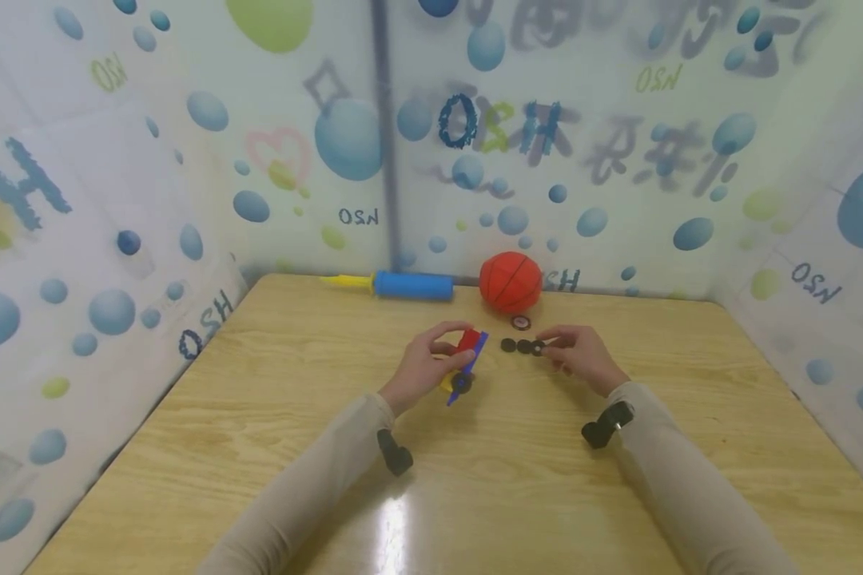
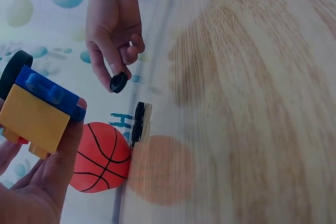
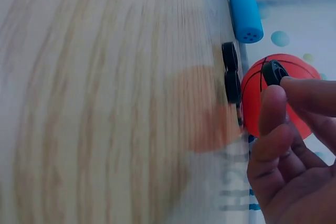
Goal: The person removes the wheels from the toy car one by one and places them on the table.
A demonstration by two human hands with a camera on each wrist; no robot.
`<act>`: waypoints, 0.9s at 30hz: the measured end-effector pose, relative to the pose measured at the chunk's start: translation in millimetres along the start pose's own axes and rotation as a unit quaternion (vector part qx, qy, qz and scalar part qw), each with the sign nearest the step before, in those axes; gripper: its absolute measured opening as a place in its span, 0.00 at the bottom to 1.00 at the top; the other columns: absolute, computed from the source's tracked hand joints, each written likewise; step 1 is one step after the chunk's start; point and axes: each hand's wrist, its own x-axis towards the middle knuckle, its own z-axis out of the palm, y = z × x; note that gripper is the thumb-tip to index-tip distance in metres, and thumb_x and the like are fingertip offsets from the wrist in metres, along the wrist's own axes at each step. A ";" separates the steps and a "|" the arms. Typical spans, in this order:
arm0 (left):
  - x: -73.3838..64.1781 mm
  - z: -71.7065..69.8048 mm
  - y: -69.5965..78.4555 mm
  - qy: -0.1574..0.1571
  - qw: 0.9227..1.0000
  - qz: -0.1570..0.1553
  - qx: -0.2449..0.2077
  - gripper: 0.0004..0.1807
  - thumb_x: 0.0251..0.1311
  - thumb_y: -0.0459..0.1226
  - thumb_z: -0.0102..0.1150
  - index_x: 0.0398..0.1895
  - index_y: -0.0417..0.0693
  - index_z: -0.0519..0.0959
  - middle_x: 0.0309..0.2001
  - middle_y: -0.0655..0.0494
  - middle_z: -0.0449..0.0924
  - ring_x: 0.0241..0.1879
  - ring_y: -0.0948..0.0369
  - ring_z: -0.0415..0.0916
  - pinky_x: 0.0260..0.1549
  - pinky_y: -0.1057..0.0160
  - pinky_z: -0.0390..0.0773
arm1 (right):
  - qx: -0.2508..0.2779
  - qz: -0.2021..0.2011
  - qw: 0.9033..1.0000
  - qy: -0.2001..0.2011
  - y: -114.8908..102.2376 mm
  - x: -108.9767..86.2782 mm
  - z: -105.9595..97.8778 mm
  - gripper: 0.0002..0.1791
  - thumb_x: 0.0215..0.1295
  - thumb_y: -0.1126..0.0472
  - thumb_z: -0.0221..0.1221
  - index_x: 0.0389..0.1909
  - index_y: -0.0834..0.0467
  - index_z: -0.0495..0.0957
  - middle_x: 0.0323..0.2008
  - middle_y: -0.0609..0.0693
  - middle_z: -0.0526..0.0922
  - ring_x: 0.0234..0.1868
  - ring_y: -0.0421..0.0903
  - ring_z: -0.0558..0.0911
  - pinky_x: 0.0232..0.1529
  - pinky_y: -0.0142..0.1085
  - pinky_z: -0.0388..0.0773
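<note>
My left hand (image 1: 423,366) holds a small toy vehicle of building bricks above the table, with a red brick (image 1: 468,341), a blue base (image 2: 50,92) and a yellow brick (image 2: 34,119). One black wheel (image 1: 461,383) sits on its side. Between thumb and fingertip, my right hand (image 1: 582,355) pinches a loose black wheel (image 3: 273,72), raised off the tabletop in the wrist views. Two more black wheels (image 1: 508,345) lie side by side on the table, just left of that hand. Behind them is a dark ring-shaped piece (image 1: 521,323) with a pale middle.
A red toy basketball (image 1: 511,283) rests at the back of the wooden table (image 1: 316,479). To its left lies a blue pump (image 1: 413,286) with a yellow nozzle (image 1: 347,281). Patterned wall panels (image 1: 431,200) stand along the back and sides.
</note>
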 end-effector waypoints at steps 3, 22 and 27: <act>0.8 0.9 0.0 0.000 1.000 -0.001 -0.004 0.26 0.65 0.43 0.66 0.66 0.61 0.74 0.53 0.45 0.83 0.51 0.53 0.81 0.41 0.61 0.81 | -0.002 0.006 1.000 0.002 3.2 2.0 -2.3 0.19 0.68 0.66 0.60 0.59 0.64 0.78 0.39 0.62 0.85 0.29 0.41 0.79 0.28 0.32 0.78; -0.3 2.0 2.5 -0.013 1.000 -0.004 -0.025 0.26 0.65 0.42 0.65 0.67 0.61 0.73 0.50 0.45 0.84 0.47 0.56 0.82 0.43 0.60 0.84 | -0.029 0.039 0.998 0.030 11.3 19.8 -0.8 0.17 0.64 0.66 0.61 0.54 0.67 0.80 0.24 0.49 0.85 0.19 0.38 0.80 0.25 0.30 0.76; -0.5 2.3 1.7 -0.011 0.999 -0.007 -0.032 0.26 0.65 0.41 0.65 0.66 0.62 0.74 0.50 0.45 0.84 0.45 0.57 0.81 0.41 0.63 0.83 | -0.046 0.038 0.998 0.034 11.7 22.4 2.3 0.16 0.65 0.66 0.61 0.52 0.68 0.81 0.27 0.53 0.87 0.20 0.37 0.81 0.25 0.30 0.78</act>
